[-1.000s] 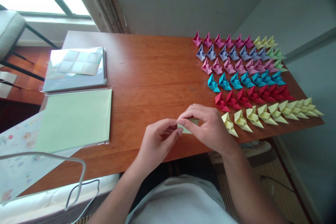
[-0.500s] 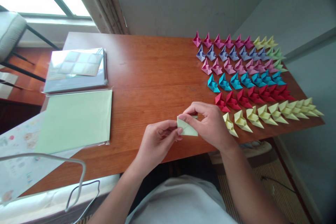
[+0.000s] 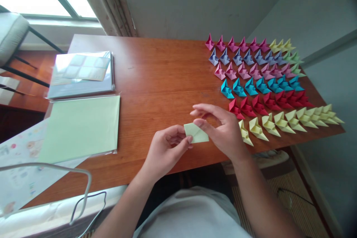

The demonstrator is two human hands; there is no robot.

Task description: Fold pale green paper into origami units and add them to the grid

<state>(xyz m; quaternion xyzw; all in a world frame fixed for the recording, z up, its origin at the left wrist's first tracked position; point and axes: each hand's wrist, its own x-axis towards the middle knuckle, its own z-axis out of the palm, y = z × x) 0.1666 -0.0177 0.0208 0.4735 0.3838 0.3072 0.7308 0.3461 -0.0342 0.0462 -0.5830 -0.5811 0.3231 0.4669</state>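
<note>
A small pale green folded square of paper is held just above the table near its front edge. My left hand pinches its left side between thumb and fingers, thumb on top. Over the paper's right part reaches my right hand, its thumb lying across the upper right of the square. The right index finger is raised apart from the thumb, and the other right fingers are partly hidden.
Rows of folded paper boat-like shapes in red, blue, yellow, pink and purple stand to the right. Left lie a pack of green paper, another wrapped pack and a white cable-like tube.
The right index finger has lifted off the paper and spread from the thumb. The paper has shifted slightly left, still in the left hand's pinch.
</note>
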